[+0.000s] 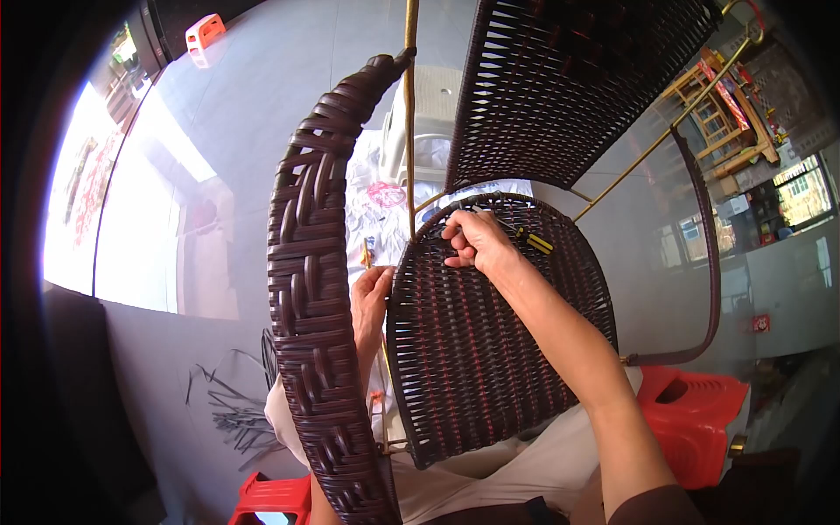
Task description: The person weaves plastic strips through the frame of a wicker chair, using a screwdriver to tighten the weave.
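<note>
A chair stands before me with a woven dark brown seat (499, 341), a woven backrest (560, 96) and a gold metal frame (410, 131). Its left armrest (311, 254) is wrapped in thick brown strips in a braided pattern. At the left rim of the seat, my left hand (368, 297) has its fingers pressed together; the armrest hides part of it. My right hand (472, 236) is curled over the back left of the seat, and what its fingers pinch is too small to make out. Beside its wrist lies a tool with yellow-and-black handles (535, 241) on the weave.
A white plastic stool (433, 105) stands beyond the chair on printed white sheeting (374, 166). Loose dark strips (249, 420) lie on the floor at left. Red stools (691, 411) stand close by, with an orange one (206, 35) far left. The right armrest (707, 236) is a thin brown loop.
</note>
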{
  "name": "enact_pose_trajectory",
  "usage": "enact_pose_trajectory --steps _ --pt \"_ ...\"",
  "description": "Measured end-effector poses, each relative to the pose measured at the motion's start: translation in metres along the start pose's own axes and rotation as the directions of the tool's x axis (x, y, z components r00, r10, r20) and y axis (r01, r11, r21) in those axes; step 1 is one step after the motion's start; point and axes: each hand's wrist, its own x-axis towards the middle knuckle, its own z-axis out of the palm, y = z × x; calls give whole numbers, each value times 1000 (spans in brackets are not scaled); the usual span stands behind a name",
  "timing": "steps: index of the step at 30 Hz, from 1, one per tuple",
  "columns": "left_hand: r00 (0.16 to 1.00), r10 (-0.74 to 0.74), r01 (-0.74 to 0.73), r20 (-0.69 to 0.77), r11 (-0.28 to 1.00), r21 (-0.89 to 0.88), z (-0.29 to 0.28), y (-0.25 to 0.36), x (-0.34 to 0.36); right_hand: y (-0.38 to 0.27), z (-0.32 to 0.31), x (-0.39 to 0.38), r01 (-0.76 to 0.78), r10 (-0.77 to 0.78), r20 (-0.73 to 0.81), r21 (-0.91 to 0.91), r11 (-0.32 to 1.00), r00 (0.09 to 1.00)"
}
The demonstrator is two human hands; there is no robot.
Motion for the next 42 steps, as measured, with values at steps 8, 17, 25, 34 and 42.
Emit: enact_pose_trajectory --steps 8,17,25,34,42 --pt "994 -68 70 81 997 -23 -4 19 24 1 -5 1 78 -83 -24 -177 981 996" --pt "900 -139 201 414 973 -111 24 13 104 11 1 -3 151 -159 -41 -150 977 986" --pt "770 -132 330 625 920 -212 17 -10 134 4 10 -3 113 -126 -47 -207 972 991" --pt "742 -204 380 639 913 -150 1 -14 148 -13 18 2 67 -60 30 -399 915 998" --pt "712 -201 163 672 979 121 8 -1 164 -9 3 -2 285 -431 -20 -722 630 902"
